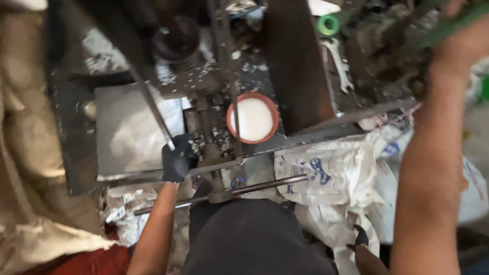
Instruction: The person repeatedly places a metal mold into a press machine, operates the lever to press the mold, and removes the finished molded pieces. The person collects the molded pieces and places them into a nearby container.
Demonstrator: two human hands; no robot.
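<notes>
At the left of the frame we see a grey plate (125,128) on the press, dusted with white powder. Our left hand (176,159), in a dark glove, is closed around a thin rod (153,109) at center left. A bowl (253,119) of white powder sits in the center, still full. Our right hand (463,20) reaches to the upper right; we cannot tell its grip.

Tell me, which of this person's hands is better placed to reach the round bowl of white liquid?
The left hand, probably. It rests on the metal machine close beside the bowl, while the right hand is raised far off at the cluttered upper corner.
</notes>
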